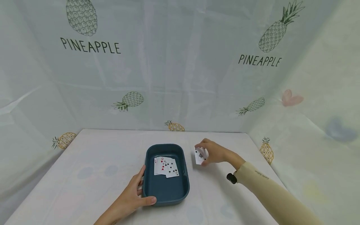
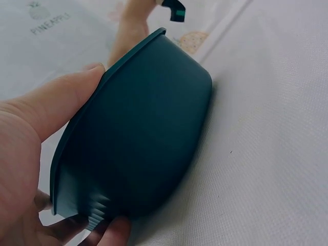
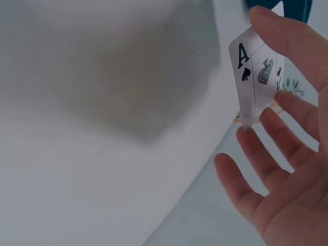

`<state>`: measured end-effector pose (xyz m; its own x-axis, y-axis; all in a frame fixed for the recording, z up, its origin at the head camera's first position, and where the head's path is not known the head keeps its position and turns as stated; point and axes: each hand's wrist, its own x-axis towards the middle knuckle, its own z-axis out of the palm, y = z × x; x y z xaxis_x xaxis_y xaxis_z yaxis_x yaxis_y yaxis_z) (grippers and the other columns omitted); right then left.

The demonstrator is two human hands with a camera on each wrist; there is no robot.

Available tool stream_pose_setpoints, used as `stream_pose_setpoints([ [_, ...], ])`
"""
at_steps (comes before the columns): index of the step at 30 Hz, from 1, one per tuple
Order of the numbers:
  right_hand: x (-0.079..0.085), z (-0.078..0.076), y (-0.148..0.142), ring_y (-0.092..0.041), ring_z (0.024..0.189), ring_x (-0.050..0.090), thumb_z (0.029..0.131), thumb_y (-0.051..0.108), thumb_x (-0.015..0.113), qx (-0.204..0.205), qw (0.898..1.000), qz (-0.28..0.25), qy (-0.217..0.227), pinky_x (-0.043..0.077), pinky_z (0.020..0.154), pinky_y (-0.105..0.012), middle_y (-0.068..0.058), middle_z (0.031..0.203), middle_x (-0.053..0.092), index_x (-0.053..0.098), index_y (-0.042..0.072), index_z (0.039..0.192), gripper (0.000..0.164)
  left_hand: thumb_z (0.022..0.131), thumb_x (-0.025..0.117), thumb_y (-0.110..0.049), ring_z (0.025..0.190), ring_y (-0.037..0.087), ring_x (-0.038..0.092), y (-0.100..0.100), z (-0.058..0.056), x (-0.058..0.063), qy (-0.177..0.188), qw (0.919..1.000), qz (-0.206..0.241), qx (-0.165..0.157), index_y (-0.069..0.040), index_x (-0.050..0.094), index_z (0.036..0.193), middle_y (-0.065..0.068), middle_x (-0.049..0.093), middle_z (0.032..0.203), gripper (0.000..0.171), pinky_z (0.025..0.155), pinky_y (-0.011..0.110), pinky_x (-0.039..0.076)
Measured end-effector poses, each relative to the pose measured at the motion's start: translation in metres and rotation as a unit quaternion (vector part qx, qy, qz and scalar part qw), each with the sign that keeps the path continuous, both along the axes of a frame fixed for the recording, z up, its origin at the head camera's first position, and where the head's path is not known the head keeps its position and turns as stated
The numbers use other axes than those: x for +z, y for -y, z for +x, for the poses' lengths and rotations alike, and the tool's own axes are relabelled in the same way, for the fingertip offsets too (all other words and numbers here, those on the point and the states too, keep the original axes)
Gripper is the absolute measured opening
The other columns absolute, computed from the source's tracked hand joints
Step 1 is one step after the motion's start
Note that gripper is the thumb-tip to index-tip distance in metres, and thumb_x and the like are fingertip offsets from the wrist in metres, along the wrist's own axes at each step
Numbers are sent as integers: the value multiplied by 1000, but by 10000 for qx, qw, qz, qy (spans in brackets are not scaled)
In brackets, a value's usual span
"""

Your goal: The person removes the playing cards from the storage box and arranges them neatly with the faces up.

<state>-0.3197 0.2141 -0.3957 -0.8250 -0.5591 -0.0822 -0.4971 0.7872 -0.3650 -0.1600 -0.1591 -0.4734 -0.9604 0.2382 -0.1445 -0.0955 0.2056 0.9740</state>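
Observation:
A dark teal plastic tray [image 1: 166,198] stands on the white-covered table, holding several playing cards [image 1: 163,166]; a nine of hearts and a five of spades [image 1: 172,168] show face up. My left hand [image 1: 132,192] grips the tray's near left side. In the left wrist view, the thumb lies on the rim of the tray [image 2: 138,118] and the fingers curl against the outer wall below. To the right of the tray, my right hand [image 1: 215,152] pinches an ace of spades [image 3: 251,77] between thumb and fingertips, bending it slightly above the tabletop.
The table [image 1: 112,150] is covered in white cloth. Behind it and at both sides hang pale curtains [image 1: 180,62] printed with pineapples. A dark band [image 1: 232,178] sits at my right wrist, by the beige sleeve [image 1: 267,187].

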Motion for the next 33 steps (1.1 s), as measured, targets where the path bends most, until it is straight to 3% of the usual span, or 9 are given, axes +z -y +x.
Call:
stream_pose_setpoints([
  [17,-31,-5,-9,-29,122,56,77,20,98,160,9995,227,126,50,111,-52,-12,135,58,63,6,146,79,83,94,-27,131,37,62,1,0,0,-30,9999,114,-83,-23,4,173,25,26,162,128,104,45,57],
  [33,-35,-3,-1,-28,115,56,76,20,97,105,9990,392,188,52,106,-53,-11,133,60,65,8,144,76,85,92,-26,134,40,60,1,0,-1,-66,9991,350,-215,-22,1,173,26,21,164,127,102,41,59],
])
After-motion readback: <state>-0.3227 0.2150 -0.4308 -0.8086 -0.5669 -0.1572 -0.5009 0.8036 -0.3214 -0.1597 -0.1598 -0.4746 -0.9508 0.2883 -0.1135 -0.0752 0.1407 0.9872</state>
